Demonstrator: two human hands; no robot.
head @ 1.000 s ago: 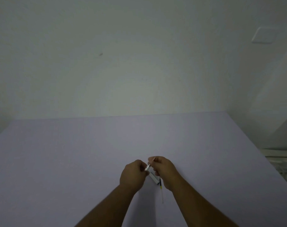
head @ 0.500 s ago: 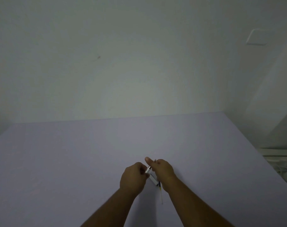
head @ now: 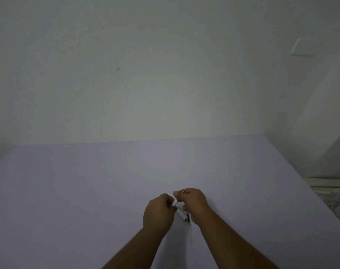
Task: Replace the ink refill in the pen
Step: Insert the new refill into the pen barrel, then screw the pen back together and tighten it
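Just above the lavender table (head: 87,191), the left hand (head: 158,214) is closed round the pen barrel (head: 175,202) while the right hand (head: 194,202) pinches a thin refill (head: 183,191) at its mouth — light, slim, probably bendy — best held close to the tip.

- Light: dim, flat, greyish throughout.
- Pale plaster wall (head: 126,84): brightest at centre, darkened toward corners.
- Lilac matte tabletop (head: 68,191): faint shadows beside forearms.
- Focus: soft, small details blurred.
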